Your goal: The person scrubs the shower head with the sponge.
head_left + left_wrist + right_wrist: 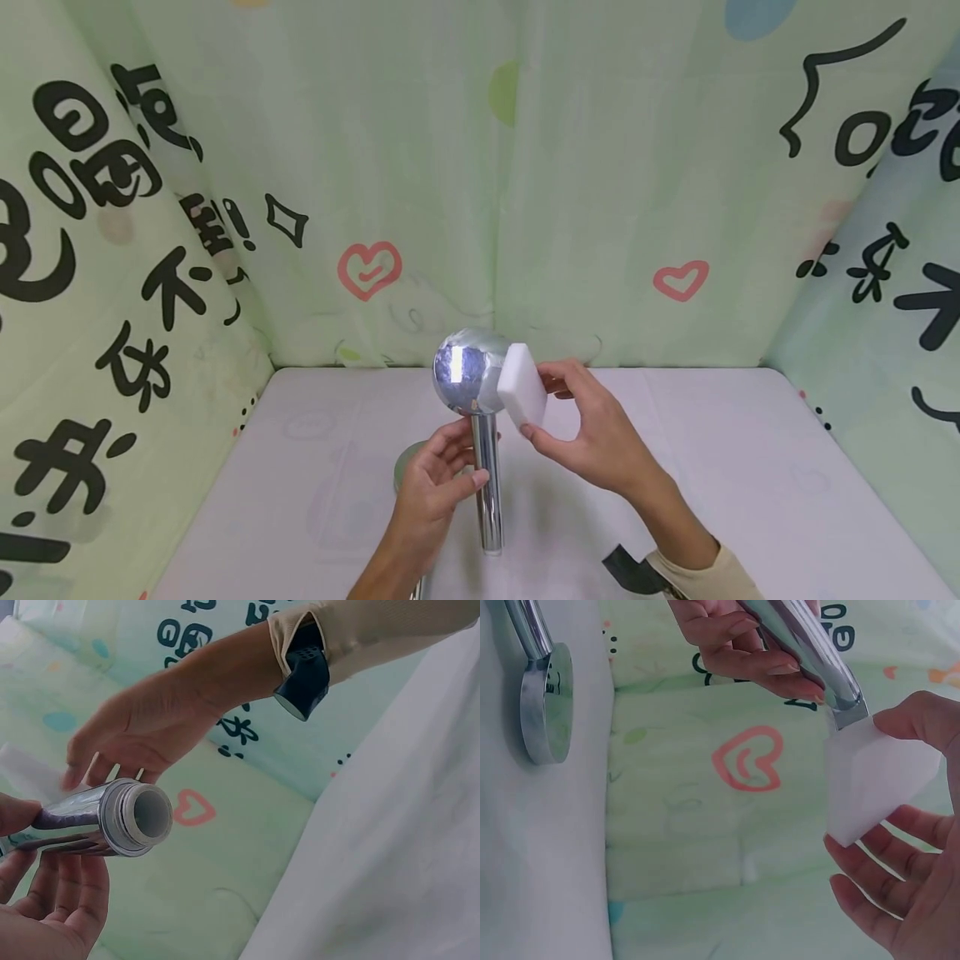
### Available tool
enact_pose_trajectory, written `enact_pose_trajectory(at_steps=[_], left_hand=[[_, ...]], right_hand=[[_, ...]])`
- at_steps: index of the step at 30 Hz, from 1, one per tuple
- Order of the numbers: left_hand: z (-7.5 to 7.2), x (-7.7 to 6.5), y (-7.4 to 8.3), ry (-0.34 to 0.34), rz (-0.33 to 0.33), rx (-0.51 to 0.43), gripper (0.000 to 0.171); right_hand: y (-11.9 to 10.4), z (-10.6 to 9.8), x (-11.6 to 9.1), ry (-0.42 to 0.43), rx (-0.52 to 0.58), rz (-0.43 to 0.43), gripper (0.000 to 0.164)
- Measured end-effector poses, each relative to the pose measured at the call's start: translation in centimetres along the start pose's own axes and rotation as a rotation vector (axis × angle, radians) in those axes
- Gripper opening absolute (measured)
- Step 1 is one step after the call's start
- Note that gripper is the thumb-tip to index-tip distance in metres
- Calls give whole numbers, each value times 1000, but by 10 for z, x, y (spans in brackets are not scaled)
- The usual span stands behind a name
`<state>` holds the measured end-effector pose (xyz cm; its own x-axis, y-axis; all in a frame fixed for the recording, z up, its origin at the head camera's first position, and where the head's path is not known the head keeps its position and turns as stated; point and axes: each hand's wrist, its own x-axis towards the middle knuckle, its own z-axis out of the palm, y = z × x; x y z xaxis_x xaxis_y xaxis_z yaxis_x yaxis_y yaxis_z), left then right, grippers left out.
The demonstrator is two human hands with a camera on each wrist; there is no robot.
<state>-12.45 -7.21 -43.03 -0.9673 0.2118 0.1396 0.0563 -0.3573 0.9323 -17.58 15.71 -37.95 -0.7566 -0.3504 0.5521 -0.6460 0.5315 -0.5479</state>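
My left hand [435, 487] holds a chrome handheld shower head [489, 492] by its handle, thumb on one side and fingers behind. The round head points up, and the handle hangs down over the table. In the left wrist view the hollow threaded end of the shower head [142, 817] faces the camera. My right hand [600, 433] pinches a white sponge block [522, 387] between thumb and fingers. The sponge [870, 780] is against the right side of the round head, hiding part of it.
A second chrome shower head [546, 712] lies on the white table [675, 467], partly hidden behind my left hand in the head view. Light green printed curtains [585, 208] enclose the table at the back and sides. A dark band [633, 573] sits at my right cuff.
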Motion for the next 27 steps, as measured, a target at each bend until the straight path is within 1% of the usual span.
enact_pose_trajectory(at_steps=[7,13,15,18,24,27], left_hand=[[0,1,-1,-16,7,-1,55],[-1,0,-1,-21,14,-4,55],[0,0,-1,-15,15,-7,55],[2,0,-1,2,9,-20,54],[5,0,-1,18,-12,-54,55],[7,1,-1,19,-11,-79,55]], right_hand=[[0,2,-1,-17,88,14,66],[2,4,-1,-7,122,4,62],[2,5,-1,-4,145,14,61],[1,7,-2,2,194,57,60],[-5,9,-5,-5,290,203,62],[-8,11,-5,-11,339,248,63]])
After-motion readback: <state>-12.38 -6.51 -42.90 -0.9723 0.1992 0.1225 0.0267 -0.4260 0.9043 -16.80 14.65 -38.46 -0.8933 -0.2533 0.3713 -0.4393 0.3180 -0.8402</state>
